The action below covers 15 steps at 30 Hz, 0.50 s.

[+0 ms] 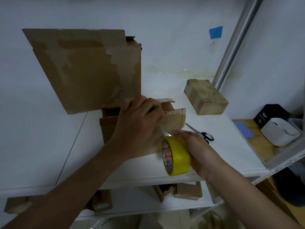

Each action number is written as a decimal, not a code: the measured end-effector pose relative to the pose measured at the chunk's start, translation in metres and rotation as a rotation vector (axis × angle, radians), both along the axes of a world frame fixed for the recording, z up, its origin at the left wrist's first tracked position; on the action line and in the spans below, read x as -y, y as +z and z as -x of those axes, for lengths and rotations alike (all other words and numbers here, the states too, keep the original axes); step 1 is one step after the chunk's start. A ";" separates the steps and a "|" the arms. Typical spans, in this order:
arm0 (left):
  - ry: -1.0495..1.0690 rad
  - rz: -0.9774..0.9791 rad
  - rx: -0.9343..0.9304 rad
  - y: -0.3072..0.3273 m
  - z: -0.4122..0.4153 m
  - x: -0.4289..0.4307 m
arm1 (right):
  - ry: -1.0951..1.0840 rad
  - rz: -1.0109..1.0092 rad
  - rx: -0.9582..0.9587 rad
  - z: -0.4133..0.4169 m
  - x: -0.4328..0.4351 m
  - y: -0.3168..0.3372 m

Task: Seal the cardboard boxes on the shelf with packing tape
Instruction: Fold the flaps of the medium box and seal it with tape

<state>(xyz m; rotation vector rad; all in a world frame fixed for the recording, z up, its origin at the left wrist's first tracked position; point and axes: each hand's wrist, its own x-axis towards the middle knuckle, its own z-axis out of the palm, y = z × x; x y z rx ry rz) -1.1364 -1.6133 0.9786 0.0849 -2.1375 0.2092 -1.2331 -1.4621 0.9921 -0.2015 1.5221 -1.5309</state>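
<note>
A small open cardboard box (pixel 110 128) sits on the white shelf (pixel 214 146), its flaps partly up. My left hand (pixel 140 123) lies on top of the box, fingers curled over a flap, and hides most of it. My right hand (pixel 196 149) grips a yellow roll of packing tape (pixel 179 156) with fingers through its core, right beside the box. A clear strip of tape runs from the roll up to the flap (pixel 176 119).
A large cardboard box (pixel 89 71) stands behind with its flap raised. A small taped box (pixel 205 96) lies to the right. Scissors (pixel 201 133) rest on the shelf behind my right hand. More boxes (pixel 188 190) sit on the lower shelf. A metal upright (pixel 237 42) bounds the right side.
</note>
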 end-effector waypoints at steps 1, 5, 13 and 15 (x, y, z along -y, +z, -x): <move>0.009 -0.049 -0.058 -0.005 -0.004 -0.002 | 0.000 -0.001 -0.007 0.000 0.000 0.000; -0.023 -0.451 -0.098 -0.036 -0.016 -0.032 | -0.012 0.006 -0.016 0.000 0.003 -0.005; -0.438 -1.513 0.072 -0.071 -0.008 -0.065 | -0.045 0.007 -0.054 0.006 0.011 -0.016; -0.469 -1.501 0.104 -0.076 -0.002 -0.066 | -0.033 0.030 -0.017 0.008 0.012 -0.019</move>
